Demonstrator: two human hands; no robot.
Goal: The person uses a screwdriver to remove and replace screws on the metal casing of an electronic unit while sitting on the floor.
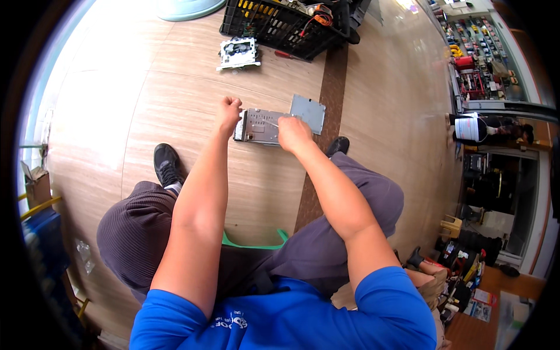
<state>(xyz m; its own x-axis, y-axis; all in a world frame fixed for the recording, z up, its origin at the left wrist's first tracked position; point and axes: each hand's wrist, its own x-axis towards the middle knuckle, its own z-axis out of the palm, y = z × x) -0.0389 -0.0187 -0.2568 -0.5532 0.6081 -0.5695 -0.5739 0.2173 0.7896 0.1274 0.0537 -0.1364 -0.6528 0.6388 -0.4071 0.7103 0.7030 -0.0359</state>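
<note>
A silver metal device case (pixel 262 131) lies on the tiled floor in front of me, with a black-and-silver front end at its left. A flat grey metal plate (pixel 307 109) is at its upper right, partly behind it. My left hand (pixel 228 114) is raised at the case's left end, fingers curled, what they hold too small to make out. My right hand (pixel 294 131) is closed over the case's right part on what looks like a thin metal tool, its shaft pointing left across the top.
A white mechanism (pixel 238 53), a red screwdriver (pixel 284 55) and a black crate (pixel 268 26) with tools sit farther forward. A green stool (pixel 254 244) is beneath me. A person with a white bucket (pixel 466 127), another person's leg (pixel 429 268) and clutter are at right; boxes (pixel 38 186) stand left.
</note>
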